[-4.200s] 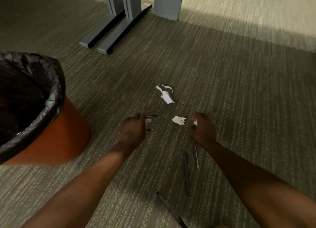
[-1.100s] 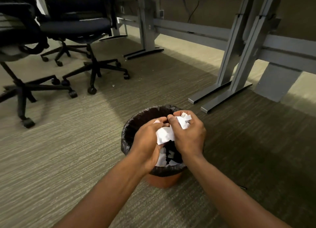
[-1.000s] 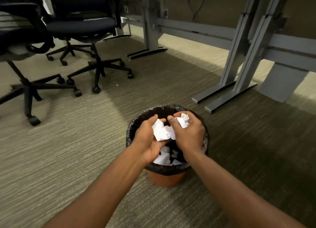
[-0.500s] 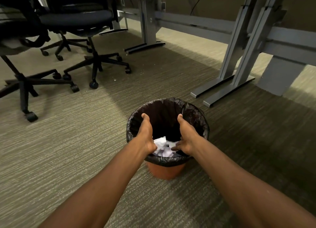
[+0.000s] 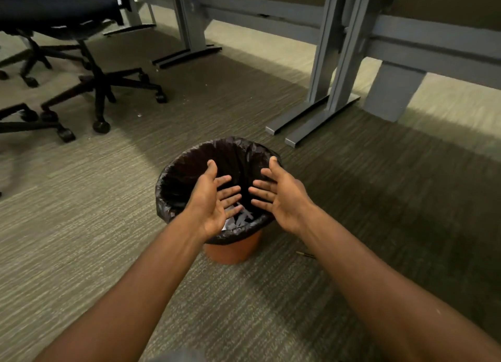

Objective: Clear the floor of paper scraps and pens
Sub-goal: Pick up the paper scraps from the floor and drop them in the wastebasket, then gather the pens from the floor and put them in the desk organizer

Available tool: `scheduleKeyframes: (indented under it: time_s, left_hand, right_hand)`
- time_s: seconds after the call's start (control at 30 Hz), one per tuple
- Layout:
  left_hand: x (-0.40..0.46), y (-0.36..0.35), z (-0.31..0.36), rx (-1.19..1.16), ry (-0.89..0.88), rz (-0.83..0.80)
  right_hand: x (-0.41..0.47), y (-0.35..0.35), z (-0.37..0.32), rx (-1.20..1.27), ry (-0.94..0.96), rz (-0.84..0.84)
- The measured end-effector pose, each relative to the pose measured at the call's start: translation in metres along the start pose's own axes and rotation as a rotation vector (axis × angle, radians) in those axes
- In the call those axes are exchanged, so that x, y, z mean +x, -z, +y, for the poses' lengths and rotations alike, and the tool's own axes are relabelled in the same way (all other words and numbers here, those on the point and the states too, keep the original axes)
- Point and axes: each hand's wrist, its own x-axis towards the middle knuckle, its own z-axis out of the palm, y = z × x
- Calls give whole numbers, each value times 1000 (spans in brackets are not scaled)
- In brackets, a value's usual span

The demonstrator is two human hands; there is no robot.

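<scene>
Head view: we see both hands over the mouth of the waste bin (image 5: 233,250), an orange tub w/ a black liner (image 5: 173,182) folded over its rim. Left hand (image 5: 214,199) is spread, palm facing right, thumb up, fingers fanned toward the middle of the opening, holding nothing. Right hand (image 5: 279,196) mirrors it: spread, palm facing left, thumb up near the far-right part of the rim, also empty. The 2 sets of fingertips are close but apart, w/ a dark gap between them.

Paper scraps (image 5: 238,219) lie inside the bin, pale crumpled bits showing low down at the near side, just under the left hand's fingers. We can't tell how many.

The bin stands on the carpet floor (image 5: 81,226), about mid-frame. 1 thin dark pen (image 5: 305,254) lies on the floor just right of the bin's base, partly hidden behind the right forearm; only a short length shows. A tiny pale speck (image 5: 139,115) sits on the floor near the chair wheels, too small to tell what it is.

Far left: 2 office chairs (image 5: 100,85) on castor bases. Far side: grey desk legs (image 5: 325,63) w/ flat feet resting on the floor.
</scene>
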Motion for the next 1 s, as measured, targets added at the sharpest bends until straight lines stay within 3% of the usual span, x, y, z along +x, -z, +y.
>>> scheduleKeyframes:
  time_s: [0.33, 0.57, 0.87, 1.0]
  left_hand:
    - [-42, -99, -55, 271, -171, -107]
    - [-46, -161, -148, 616, -129, -214]
    - [-45, -135, -283, 1381, -141, -432]
    - [-41, -120, -315, 1556, -172, -502]
  right_hand:
    - [-65, 96, -18, 108, 118, 78]
    - [-122, 188, 6, 156, 93, 353]
    - [-160, 271, 102, -40, -103, 698]
    - [-161, 288, 149, -186, -167, 705]
